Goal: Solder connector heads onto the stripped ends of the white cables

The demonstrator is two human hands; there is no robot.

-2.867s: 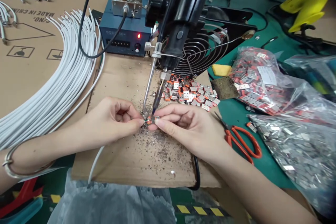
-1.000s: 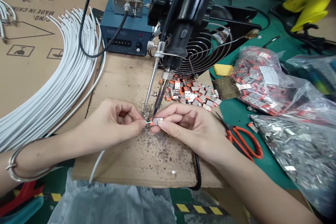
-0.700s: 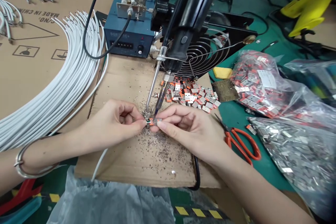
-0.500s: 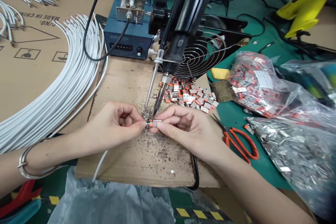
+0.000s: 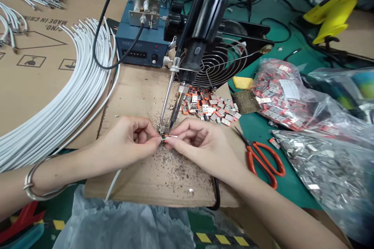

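Between finger and thumb, my right hand pinches a small USB connector with orange plastic and a metal shell. My left hand pinches the end of a white cable against the connector's left side; the cable hangs out below that hand. Just above the connector are the soldering iron tip and the bent metal solder feed tube. Fingers hide most of the joint, so I cannot tell whether the tip touches it. Dark solder specks lie on the cardboard beneath.
White cables lie bundled at left. Behind stand the blue solder feeder and a fan. Loose USB connectors are piled behind my right hand. Orange-handled scissors, a bag of connectors and a bag of metal shells lie right.
The connector has turned in my right fingers, so its broad metal face now shows as a thin edge. Both hands stay under the iron, and the view has shifted slightly.
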